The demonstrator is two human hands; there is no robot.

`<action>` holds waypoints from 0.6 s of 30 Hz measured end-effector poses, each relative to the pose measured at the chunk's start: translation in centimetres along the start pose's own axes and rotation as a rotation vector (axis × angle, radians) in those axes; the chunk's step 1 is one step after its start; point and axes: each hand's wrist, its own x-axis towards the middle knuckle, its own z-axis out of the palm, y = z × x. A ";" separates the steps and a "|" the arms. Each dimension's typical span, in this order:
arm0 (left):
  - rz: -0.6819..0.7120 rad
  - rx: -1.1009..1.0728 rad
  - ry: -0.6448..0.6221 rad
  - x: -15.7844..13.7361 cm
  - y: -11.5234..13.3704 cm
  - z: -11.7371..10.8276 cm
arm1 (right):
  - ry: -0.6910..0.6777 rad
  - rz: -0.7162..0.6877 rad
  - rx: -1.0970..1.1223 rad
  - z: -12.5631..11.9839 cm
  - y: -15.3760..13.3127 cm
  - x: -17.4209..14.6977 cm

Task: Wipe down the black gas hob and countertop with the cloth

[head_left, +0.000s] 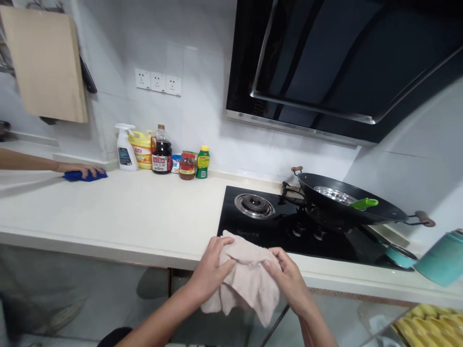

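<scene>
A pale pink cloth (249,272) hangs bunched between my two hands, in front of the counter edge by the stove. My left hand (213,264) grips its left side, thumb on top. On the right side my right hand (287,277) pinches the cloth between thumb and fingers. Just behind the cloth lies the black glass gas stove (242,226), with a bare burner (255,206) at its left. A black wok (383,212) sits on the right burner, holding a metal steamer plate (334,194) and a green-handled utensil (364,203).
At far left another person's hand (85,169) presses a blue cloth (87,176) on the white counter (144,212). Several bottles, including a spray bottle (126,149) and a soy sauce bottle (161,152), stand by the wall. The range hood (307,62) overhangs the stove. A teal container (441,258) stands at right.
</scene>
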 end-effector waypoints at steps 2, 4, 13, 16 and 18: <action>0.078 0.098 0.032 -0.5 -0.2 0.2 | 0.046 0.024 0.135 0.5 -0.9 0.3; 0.132 0.185 0.074 -1.3 0.3 0.6 | 0.065 0.050 0.295 1.2 -1.8 0.6; 0.069 -0.054 -0.053 -3.7 2.5 3.4 | 0.088 0.105 0.506 4.4 -2.9 1.6; -0.082 -0.232 -0.054 -3.3 2.5 2.1 | -0.025 0.074 0.450 3.9 -1.9 1.2; -0.227 -0.351 -0.083 -3.2 2.8 1.2 | -0.087 0.058 0.389 3.6 -1.3 0.5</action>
